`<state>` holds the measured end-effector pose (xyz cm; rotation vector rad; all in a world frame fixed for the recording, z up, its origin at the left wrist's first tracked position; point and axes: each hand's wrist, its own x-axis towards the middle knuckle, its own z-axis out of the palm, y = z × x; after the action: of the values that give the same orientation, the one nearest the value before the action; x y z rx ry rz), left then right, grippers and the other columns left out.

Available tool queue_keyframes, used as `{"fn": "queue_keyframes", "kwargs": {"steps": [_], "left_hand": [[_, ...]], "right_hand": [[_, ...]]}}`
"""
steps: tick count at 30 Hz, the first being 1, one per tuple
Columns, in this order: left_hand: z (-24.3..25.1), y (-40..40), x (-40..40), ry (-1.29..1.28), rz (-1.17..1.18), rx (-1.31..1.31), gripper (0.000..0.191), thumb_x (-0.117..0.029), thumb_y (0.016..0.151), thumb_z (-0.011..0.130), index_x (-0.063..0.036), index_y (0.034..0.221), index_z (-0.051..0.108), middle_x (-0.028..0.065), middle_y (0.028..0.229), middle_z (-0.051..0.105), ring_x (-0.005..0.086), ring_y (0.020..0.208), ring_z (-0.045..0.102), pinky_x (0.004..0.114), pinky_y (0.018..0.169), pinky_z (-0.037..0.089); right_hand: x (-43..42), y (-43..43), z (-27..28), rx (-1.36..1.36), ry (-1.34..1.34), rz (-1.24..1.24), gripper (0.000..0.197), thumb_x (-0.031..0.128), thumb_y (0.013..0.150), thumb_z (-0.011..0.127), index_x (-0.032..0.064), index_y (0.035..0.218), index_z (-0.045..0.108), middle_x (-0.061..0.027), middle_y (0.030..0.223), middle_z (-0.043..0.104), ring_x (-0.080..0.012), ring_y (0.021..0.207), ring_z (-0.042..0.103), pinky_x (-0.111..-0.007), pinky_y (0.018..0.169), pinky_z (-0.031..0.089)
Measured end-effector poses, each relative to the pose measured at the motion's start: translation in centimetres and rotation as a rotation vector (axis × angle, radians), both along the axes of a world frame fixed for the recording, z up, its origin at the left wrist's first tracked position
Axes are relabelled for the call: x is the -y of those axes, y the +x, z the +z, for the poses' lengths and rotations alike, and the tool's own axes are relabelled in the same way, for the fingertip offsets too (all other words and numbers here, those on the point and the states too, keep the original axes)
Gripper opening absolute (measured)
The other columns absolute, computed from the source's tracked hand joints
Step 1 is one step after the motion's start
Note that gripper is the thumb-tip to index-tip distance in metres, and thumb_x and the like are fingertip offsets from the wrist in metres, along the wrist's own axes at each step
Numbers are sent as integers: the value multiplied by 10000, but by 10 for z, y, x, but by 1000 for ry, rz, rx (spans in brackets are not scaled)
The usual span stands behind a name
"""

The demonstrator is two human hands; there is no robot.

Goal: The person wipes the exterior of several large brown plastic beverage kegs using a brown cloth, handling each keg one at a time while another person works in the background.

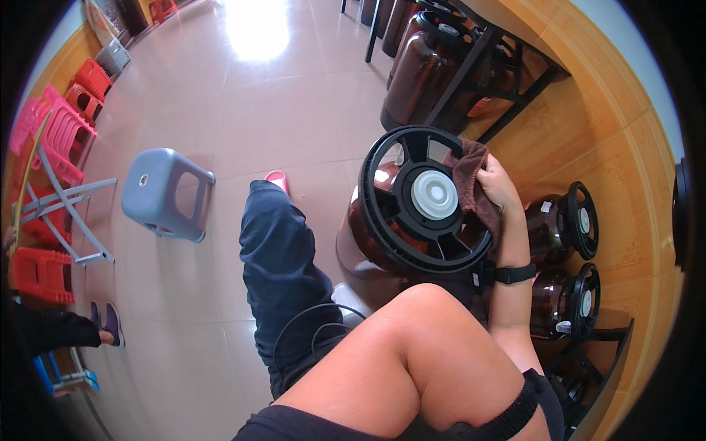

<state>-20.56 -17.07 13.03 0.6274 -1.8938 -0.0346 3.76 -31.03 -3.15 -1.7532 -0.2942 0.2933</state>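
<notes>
My right hand [496, 182] grips a brown cloth [473, 171] at the right rim of a large keg. The cloth drapes over the rim and hangs down its right side. The keg has an amber-brown translucent body [358, 237], a black round handle ring [380, 242] with spokes, and a pale round cap [434, 194] in the middle. It stands upright on the floor before my knees. A dark band is round my right wrist. My left hand is out of view.
A grey-blue plastic stool [160, 193] stands left on the tiled floor. More brown kegs [424, 82] stand by a black-legged table at upper right; two [551, 229] are by the wooden wall. Stacked red and pink stools [60, 132], a folding frame and another person's feet [113, 325] are far left.
</notes>
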Motion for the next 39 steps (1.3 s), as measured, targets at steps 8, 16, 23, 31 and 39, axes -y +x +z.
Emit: {"fn": "queue_keyframes", "kwargs": {"steps": [8, 16, 23, 31, 39], "left_hand": [[1, 3, 5, -10, -23, 4, 168, -189, 696, 686, -58, 797, 662, 111, 799, 639, 289, 770, 618, 384, 678, 484], [0, 2, 2, -19, -17, 15, 165, -194, 700, 678, -56, 790, 664, 115, 793, 641, 293, 764, 621, 387, 672, 486], [1, 2, 6, -27, -39, 14, 164, -198, 703, 670, -55, 784, 665, 119, 788, 642, 296, 759, 623, 391, 667, 487], [0, 3, 8, -23, -44, 24, 165, -202, 708, 662, -53, 777, 666, 123, 782, 644, 300, 753, 625, 394, 660, 489], [4, 2, 4, -26, -24, 31, 167, -207, 712, 654, -52, 770, 667, 127, 776, 645, 304, 747, 628, 398, 654, 491]], "right_hand": [[4, -2, 2, -30, 15, -32, 410, -24, 883, 437, -18, 1293, 424, -88, 1186, 552, -168, 1073, 540, -281, 949, 405], [-3, -4, 3, -27, 45, -3, 413, -35, 882, 431, -14, 1295, 424, -84, 1192, 549, -168, 1082, 537, -280, 951, 404], [-2, -7, 7, -29, -16, -30, 427, -39, 877, 432, -12, 1303, 414, -88, 1197, 546, -173, 1091, 534, -283, 956, 402], [-2, -11, 8, -35, 24, -25, 431, -36, 864, 443, -21, 1294, 418, -94, 1215, 535, -178, 1115, 518, -293, 982, 381], [-10, -9, 9, -25, -6, -8, 433, -39, 863, 440, -24, 1295, 415, -98, 1229, 528, -180, 1128, 511, -294, 983, 380]]}}
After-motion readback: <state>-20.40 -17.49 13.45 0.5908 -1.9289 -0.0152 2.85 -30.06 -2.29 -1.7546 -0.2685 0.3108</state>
